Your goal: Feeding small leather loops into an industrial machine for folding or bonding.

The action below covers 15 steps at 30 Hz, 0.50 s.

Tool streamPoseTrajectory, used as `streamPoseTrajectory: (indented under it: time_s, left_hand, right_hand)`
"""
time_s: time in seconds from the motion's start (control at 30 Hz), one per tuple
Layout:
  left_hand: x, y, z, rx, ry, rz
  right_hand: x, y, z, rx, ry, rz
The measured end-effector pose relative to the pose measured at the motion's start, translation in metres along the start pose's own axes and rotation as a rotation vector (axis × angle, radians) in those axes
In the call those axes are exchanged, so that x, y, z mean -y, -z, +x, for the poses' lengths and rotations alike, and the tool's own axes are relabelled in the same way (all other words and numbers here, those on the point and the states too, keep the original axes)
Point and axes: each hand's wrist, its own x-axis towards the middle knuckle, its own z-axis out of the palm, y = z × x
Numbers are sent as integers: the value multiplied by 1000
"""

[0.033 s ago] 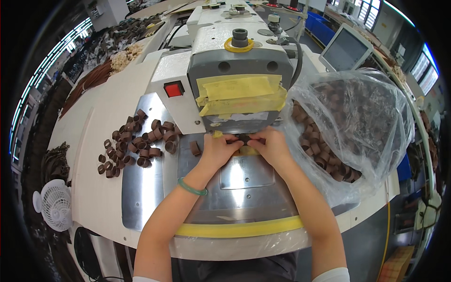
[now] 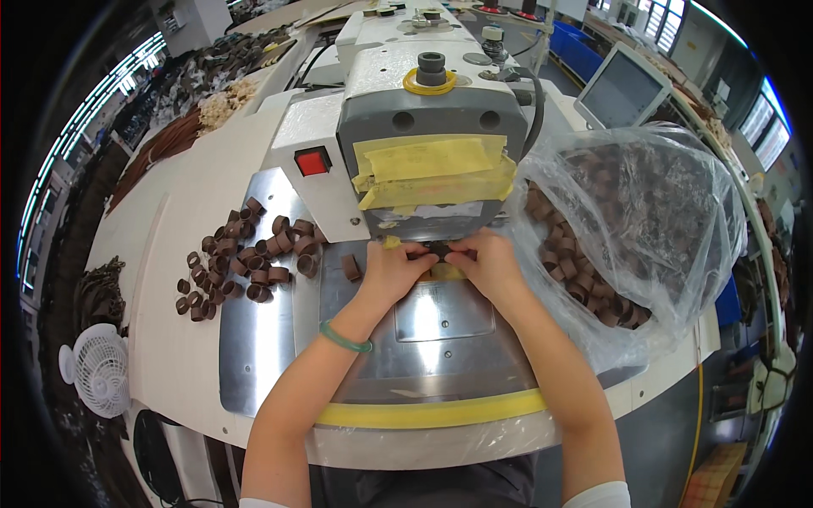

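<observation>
Under the grey front of a white sewing machine (image 2: 430,118), a small dark brown loop (image 2: 439,249) is pinched between my two hands. My left hand (image 2: 395,269) grips its left side with thumb and fingertips, and my right hand (image 2: 488,264) grips the right. The machine head and my fingers hide part of it. Just left of my left wrist, a single brown loop (image 2: 351,267) lies on the metal bed plate (image 2: 445,311). Farther left, several more brown loops (image 2: 246,258) are spread in a loose pile.
A clear plastic bag (image 2: 677,254) full of brown loops stands to the right. The machine carries a red switch (image 2: 312,161) and yellow tape (image 2: 432,161). A screen (image 2: 624,87) stands at the back right. Yellow tape (image 2: 432,411) lines the near edge; a white fan (image 2: 100,369) is at far left.
</observation>
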Motion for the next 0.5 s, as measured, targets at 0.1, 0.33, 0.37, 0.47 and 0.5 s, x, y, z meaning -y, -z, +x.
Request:
streamPoseTrajectory:
  time_s: [0.1,0.33,0.37,0.47,0.5]
  left_hand:
    - [-6,2,-1,-5,-2,10]
    - [-13,6,-13,-32,-131,105]
    - [-14,10,-17,48,-85,47]
    - [-5,20,-23,132,-209,-9]
    - [-2,22,-25,143,-381,-8]
  right_hand:
    - [2,2,-1,5,-12,25]
    - [12,6,-11,-2,13,-123]
    - [17,10,-13,125,-67,-82]
    - [31,13,-18,368,-136,3]
    - [33,11,-20,480,-134,48]
